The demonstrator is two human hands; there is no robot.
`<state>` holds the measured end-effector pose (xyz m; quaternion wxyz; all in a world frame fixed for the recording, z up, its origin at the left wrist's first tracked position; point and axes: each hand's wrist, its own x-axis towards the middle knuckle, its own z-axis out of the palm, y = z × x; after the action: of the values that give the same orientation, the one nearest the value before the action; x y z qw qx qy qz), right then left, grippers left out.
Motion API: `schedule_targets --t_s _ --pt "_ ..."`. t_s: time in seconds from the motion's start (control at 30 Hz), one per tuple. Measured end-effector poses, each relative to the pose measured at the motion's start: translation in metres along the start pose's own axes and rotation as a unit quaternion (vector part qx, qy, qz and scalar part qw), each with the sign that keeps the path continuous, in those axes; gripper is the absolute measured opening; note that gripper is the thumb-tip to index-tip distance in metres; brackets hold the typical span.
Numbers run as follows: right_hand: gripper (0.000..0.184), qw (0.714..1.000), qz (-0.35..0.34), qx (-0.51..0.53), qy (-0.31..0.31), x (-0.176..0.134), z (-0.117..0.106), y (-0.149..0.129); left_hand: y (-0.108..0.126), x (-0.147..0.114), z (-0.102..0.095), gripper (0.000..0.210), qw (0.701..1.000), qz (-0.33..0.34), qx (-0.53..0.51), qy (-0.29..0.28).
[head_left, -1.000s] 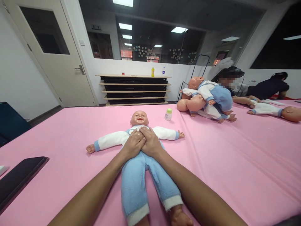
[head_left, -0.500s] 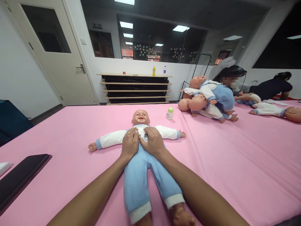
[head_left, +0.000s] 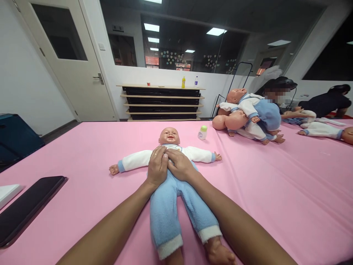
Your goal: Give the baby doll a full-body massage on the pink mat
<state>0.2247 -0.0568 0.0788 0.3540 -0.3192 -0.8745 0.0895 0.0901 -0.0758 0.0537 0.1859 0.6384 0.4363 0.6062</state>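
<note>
A baby doll (head_left: 169,136) lies on its back on the pink-covered table (head_left: 93,143), head away from me and arms spread sideways. It wears a white top and fuzzy light-blue trousers. My left hand (head_left: 158,165) rests flat on its chest, with a ring on one finger. Beside it, my right hand (head_left: 180,164) also lies on the chest, fingers stretched out. The hands meet near the middle and cover most of the doll's torso. Behind the doll's left arm stands a small bottle (head_left: 202,133) with a green cap.
A pile of dolls (head_left: 248,114) lies at the back right, beside a person (head_left: 278,92) in a headset. Farther right are another doll (head_left: 322,130) and a second person (head_left: 325,100). A black phone-like slab (head_left: 30,208) and a white box (head_left: 9,193) lie at left.
Both hands stay on the doll's chest; my right hand has shifted inward, its fingers now flatter and closer to the left hand. The whole view has moved slightly, so things appear farther right.
</note>
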Motion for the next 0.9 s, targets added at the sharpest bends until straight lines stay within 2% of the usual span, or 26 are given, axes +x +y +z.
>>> schedule_targets --t_s 0.1,0.23,0.33,0.5,0.57,0.63,0.7,0.8,0.9 --pt "0.039 0.998 0.050 -0.021 0.028 -0.001 0.002 0.003 0.001 0.001 0.000 0.035 1.000 0.017 0.003 0.008" --pt "0.037 0.992 0.107 -0.049 0.054 -0.002 0.005 0.005 -0.003 0.002 0.000 0.037 0.995 0.064 0.083 0.001" --pt "0.042 0.983 0.154 -0.071 0.067 -0.004 0.006 0.007 -0.006 0.003 -0.001 0.037 0.988 0.089 0.123 -0.011" --pt "0.051 0.970 0.206 -0.093 0.092 -0.007 0.009 0.013 -0.005 0.005 -0.004 0.035 0.982 0.112 0.108 -0.104" --pt "0.055 0.970 0.192 -0.101 0.110 -0.007 0.010 0.014 -0.004 0.007 -0.006 0.039 0.978 0.112 0.104 -0.144" --pt "0.057 0.974 0.148 -0.104 0.133 -0.008 0.010 0.012 -0.005 0.010 -0.006 0.043 0.972 0.102 0.114 -0.180" --pt "0.048 0.980 0.090 -0.094 0.152 -0.009 0.009 0.009 -0.009 0.012 -0.006 0.046 0.966 0.086 0.130 -0.204" --pt "0.027 0.983 0.037 -0.064 0.168 -0.010 0.006 0.003 -0.017 0.015 -0.002 0.050 0.968 0.050 0.149 -0.197" --pt "0.017 0.985 0.011 -0.047 0.164 -0.011 0.003 0.001 -0.024 0.016 0.001 0.052 0.973 0.007 0.159 -0.165"
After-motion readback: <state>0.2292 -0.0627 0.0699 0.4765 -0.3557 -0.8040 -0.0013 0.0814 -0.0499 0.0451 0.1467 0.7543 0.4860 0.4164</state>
